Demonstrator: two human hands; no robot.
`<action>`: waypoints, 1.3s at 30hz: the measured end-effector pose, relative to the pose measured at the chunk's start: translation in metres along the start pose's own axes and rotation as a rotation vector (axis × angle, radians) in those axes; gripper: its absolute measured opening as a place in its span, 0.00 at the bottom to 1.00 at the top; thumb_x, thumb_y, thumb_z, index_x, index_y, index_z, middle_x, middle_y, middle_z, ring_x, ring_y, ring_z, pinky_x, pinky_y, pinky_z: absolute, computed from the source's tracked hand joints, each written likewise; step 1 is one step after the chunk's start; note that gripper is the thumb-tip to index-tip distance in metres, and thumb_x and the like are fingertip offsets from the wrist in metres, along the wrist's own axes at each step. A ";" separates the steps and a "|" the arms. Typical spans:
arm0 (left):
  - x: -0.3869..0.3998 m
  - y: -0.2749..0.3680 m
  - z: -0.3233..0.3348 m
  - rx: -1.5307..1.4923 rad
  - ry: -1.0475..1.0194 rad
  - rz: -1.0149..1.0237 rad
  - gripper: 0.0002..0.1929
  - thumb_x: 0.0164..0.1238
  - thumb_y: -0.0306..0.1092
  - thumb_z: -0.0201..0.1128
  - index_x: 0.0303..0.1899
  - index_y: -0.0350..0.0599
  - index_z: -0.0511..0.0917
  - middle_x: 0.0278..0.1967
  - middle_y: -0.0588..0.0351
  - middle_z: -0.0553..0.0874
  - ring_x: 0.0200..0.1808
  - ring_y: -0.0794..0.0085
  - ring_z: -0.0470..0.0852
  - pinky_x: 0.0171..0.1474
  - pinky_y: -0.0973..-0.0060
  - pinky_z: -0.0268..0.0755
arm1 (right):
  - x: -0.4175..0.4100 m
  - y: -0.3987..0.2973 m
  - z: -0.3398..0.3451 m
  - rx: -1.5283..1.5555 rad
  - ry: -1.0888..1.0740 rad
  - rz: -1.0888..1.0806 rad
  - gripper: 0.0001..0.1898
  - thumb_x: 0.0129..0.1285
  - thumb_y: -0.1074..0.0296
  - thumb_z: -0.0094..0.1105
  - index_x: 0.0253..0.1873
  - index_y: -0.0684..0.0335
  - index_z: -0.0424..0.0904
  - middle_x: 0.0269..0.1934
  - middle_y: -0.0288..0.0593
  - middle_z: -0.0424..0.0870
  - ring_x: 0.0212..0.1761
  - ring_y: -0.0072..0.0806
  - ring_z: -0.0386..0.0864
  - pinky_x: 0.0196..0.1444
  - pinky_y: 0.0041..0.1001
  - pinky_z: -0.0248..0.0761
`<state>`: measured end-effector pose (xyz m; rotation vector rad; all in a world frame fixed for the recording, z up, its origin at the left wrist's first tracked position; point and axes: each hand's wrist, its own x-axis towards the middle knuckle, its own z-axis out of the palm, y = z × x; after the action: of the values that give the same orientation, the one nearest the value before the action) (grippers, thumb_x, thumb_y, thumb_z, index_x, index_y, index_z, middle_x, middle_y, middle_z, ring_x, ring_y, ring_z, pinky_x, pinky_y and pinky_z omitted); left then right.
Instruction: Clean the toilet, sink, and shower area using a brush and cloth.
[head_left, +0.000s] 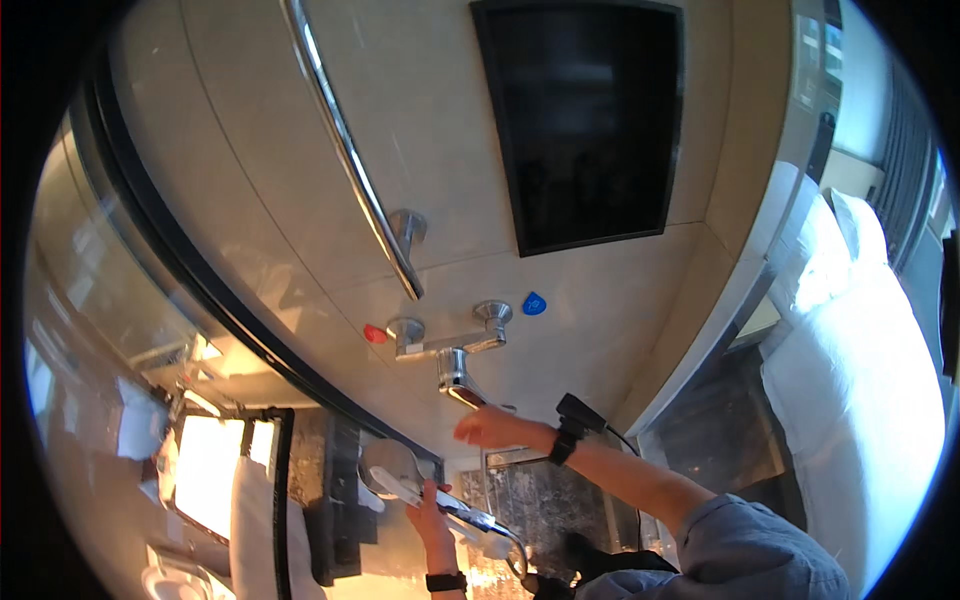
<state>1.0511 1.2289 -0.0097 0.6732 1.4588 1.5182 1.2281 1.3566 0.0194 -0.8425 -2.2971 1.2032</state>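
Observation:
My left hand (431, 517) is closed around a hand shower (472, 516) with a chrome handle and a metal hose, low in the view. The shower head points left, with something white by it. My right hand (491, 427) is at the lever end of a chrome wall-mounted shower mixer (452, 367); whether the fingers touch the lever is not clear, and nothing shows in them. A red tag (375, 334) is on the wall left of the mixer, and a blue tag (534, 304) is right of it. Both wrists wear black bands, the right one with a small black device.
A chrome rail (352, 165) runs down the tiled wall beside a black-framed dark panel (592, 127). Wet dark floor (525, 495) lies below. Left, past a dark-edged glass partition, are a lit mirror (210, 472) and a toilet (176, 583). White bedding (847, 375) lies beyond the right wall edge.

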 end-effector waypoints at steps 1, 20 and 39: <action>-0.001 0.004 0.002 0.021 0.006 -0.012 0.09 0.59 0.34 0.59 0.35 0.39 0.71 0.24 0.54 0.81 0.21 0.80 0.75 0.22 0.82 0.62 | -0.002 -0.005 0.010 -0.029 -0.142 0.048 0.15 0.53 0.69 0.56 0.46 0.66 0.74 0.39 0.46 0.80 0.41 0.31 0.77 0.45 0.29 0.69; 0.056 -0.045 -0.168 1.139 -0.164 1.161 0.19 0.65 0.37 0.51 0.55 0.43 0.68 0.36 0.45 0.80 0.35 0.56 0.78 0.45 0.60 0.68 | -0.050 -0.334 -0.208 0.044 0.419 -0.269 0.08 0.49 0.73 0.64 0.29 0.61 0.71 0.22 0.26 0.70 0.26 0.12 0.67 0.29 0.19 0.64; -0.119 -0.107 -0.282 0.688 0.182 -0.006 0.15 0.56 0.43 0.60 0.26 0.37 0.79 0.16 0.52 0.77 0.16 0.70 0.70 0.22 0.73 0.64 | 0.097 -0.589 -0.438 -0.371 1.302 -0.816 0.21 0.36 0.60 0.72 0.31 0.67 0.73 0.24 0.42 0.76 0.24 0.27 0.75 0.25 0.29 0.68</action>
<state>0.8861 0.9792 -0.1342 0.9391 2.1476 1.0721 1.2312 1.4175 0.7571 -0.4332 -1.4118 -0.1890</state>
